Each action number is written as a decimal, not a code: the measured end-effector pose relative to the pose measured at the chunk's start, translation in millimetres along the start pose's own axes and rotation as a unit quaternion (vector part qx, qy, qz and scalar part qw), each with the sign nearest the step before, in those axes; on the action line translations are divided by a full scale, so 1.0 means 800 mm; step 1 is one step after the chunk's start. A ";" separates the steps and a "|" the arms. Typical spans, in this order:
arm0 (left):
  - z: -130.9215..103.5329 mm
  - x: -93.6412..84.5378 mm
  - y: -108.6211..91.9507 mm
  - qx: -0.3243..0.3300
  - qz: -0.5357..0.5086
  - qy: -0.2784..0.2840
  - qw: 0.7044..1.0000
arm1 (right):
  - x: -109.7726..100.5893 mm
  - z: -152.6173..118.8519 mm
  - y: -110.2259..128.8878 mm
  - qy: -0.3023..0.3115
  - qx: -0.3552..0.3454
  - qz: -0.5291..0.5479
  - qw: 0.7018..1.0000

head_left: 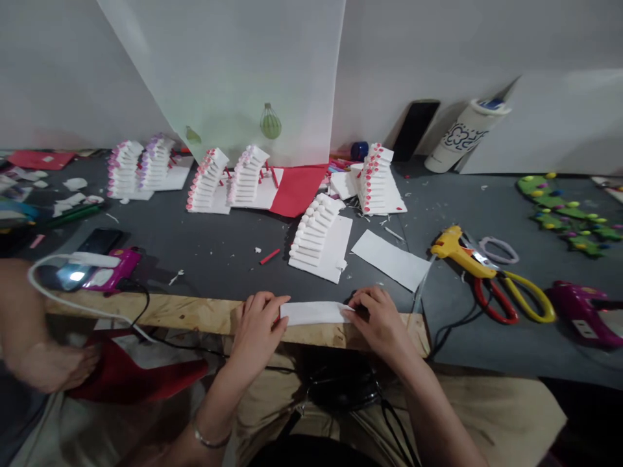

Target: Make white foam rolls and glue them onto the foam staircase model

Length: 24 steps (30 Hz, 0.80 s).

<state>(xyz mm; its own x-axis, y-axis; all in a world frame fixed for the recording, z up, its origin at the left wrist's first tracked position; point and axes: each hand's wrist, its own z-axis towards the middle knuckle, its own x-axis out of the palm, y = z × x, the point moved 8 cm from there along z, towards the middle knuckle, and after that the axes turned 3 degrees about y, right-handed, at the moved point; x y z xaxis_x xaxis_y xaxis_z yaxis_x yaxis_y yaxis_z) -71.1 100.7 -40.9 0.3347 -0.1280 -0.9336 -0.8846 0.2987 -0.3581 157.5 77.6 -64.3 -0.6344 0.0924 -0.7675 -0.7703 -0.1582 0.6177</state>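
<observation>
A white paper strip point(316, 313) lies level at the table's front edge, over the wooden trim. Its left end is pinched by my left hand point(259, 324), where a bit of red shows beside the fingers. The thumb and fingers of my right hand point(378, 318) close on the strip's right end. Just beyond it stands a white stepped piece with round tips point(314, 230) on a white base. To the right of that lies a flat white rectangle point(390, 259). A small red stick point(269, 257) rests on the dark table point(219, 253).
Stepped pieces with pink and purple tips point(207, 181) line the back. At right are a yellow glue gun point(457, 250), scissors point(528, 298) and a tumbler point(462, 136). A purple power strip point(114, 269) and another person's hand point(53, 366) are at left.
</observation>
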 end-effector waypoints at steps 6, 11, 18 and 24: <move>0.021 -0.023 -0.108 0.227 -0.053 0.060 0.971 | -0.021 0.001 0.036 0.092 -0.041 0.061 0.993; 0.035 0.008 -0.131 0.155 -0.202 0.231 0.939 | -0.077 -0.006 0.044 0.012 -0.013 0.135 0.991; 0.012 0.044 -0.144 0.026 -0.507 0.263 0.820 | -0.045 -0.044 0.014 -0.027 0.117 0.419 0.900; -0.001 0.065 -0.157 -0.025 -0.490 0.288 0.822 | -0.052 -0.063 -0.005 -0.116 0.187 0.401 0.889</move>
<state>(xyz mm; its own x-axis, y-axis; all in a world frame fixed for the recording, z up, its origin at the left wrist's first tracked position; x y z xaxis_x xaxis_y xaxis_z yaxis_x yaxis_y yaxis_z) 56.9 56.2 -44.3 0.6979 -0.7155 -0.0308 -0.2997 -0.2528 -0.9199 190.0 25.1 -43.5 -0.9520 0.3052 -0.0256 -0.0048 0.0687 0.9976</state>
